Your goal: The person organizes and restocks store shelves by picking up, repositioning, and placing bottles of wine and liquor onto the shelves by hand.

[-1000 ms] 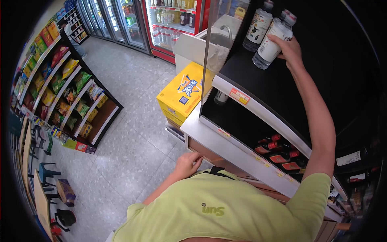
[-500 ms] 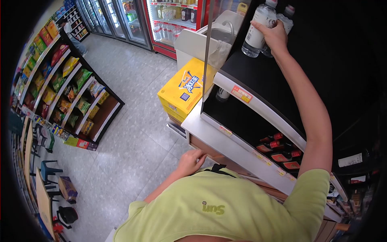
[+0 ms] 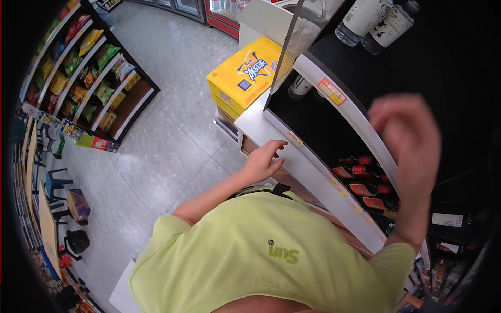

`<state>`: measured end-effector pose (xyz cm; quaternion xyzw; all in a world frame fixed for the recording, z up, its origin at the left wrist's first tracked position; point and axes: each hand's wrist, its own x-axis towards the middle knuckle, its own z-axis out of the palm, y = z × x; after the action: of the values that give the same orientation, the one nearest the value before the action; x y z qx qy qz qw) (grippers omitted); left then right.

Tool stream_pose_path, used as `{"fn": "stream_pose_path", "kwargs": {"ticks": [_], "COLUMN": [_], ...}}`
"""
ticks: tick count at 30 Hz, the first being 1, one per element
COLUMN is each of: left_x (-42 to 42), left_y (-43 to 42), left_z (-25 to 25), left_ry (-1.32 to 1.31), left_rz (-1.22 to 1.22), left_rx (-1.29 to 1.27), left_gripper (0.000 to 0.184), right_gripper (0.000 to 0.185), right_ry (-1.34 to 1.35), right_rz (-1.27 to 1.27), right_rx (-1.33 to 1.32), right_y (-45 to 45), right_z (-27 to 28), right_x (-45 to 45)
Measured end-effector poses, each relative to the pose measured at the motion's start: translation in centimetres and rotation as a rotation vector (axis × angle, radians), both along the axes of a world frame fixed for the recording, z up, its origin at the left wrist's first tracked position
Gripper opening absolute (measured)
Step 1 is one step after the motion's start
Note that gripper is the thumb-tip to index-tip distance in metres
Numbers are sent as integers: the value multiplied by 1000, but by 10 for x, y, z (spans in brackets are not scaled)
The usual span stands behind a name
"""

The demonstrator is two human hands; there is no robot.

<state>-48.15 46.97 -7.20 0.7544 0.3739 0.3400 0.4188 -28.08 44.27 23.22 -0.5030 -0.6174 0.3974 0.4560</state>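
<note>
Two clear bottles with white labels stand side by side on the black upper shelf (image 3: 344, 62): a left bottle (image 3: 364, 20) and a right bottle (image 3: 389, 28). My right hand (image 3: 409, 133) is over the shelf's front edge, apart from both bottles. Motion smears its fingers, and no object shows in it. My left hand (image 3: 265, 160) hovers by the white ledge (image 3: 292, 156) of the lower shelf, fingers spread and holding nothing. Another labelled bottle (image 3: 299, 86) stands on the lower shelf, partly hidden under the upper one. Several dark bottles with red necks (image 3: 362, 171) lie further right.
A yellow carton (image 3: 245, 73) is stacked at the shelf's left end, near a sink (image 3: 308, 10). Across the tiled floor (image 3: 172, 104) stands a snack rack (image 3: 88, 78). Stools (image 3: 56, 180) and a small box (image 3: 78, 206) are at lower left.
My right hand has let go of the bottle and drawn back toward me. My left hand has risen from my waist to the ledge, its fingers spreading. The view has shifted.
</note>
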Motion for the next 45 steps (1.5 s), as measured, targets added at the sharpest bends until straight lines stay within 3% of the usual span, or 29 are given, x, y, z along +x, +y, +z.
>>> {"fn": "stream_pose_path", "kwargs": {"ticks": [2,4,7,11,14,20,25,28,37,42,45], "left_x": [5,7,4,-11,-21,-38,-44,-45,-44,-40,-37], "left_y": [-2,-7,-15,-25,-32,-43,-44,-43,-42,-41,-39], "left_z": [-2,-6,-10,-15,-24,-22,-20,-19,-17,-22,-20], "left_ry": [-23,-28,-25,26,6,13,2,0,14,23,47], "left_rz": [-21,-27,-34,-28,13,115,150,160,135,112,91], "left_rx": [-19,-39,-87,-131,-154,-213,-210,-224,-204,-219,-220], "left_gripper": [45,44,42,42,41,41,40,39,37,37,37], "right_gripper": [28,32,49,57,65,62,65,69,76,83,78], "right_ry": [-280,-247,-64,57,69,21,-110,-317,-111,624,706], "right_rz": [376,411,37,-362,-379,-423,-432,-459,-562,-733,-790], "right_rx": [106,-28,-102,-55,20,189,332,327,200,44,45], "right_y": [-28,-37,1,91,140,202,223,217,174,122,95], "right_z": [-30,-74,-171,-244,-263,-288,-293,-278,-297,-294,-299], "right_x": [-9,-21,-19,1,11,12,11,5,16,6,4]}}
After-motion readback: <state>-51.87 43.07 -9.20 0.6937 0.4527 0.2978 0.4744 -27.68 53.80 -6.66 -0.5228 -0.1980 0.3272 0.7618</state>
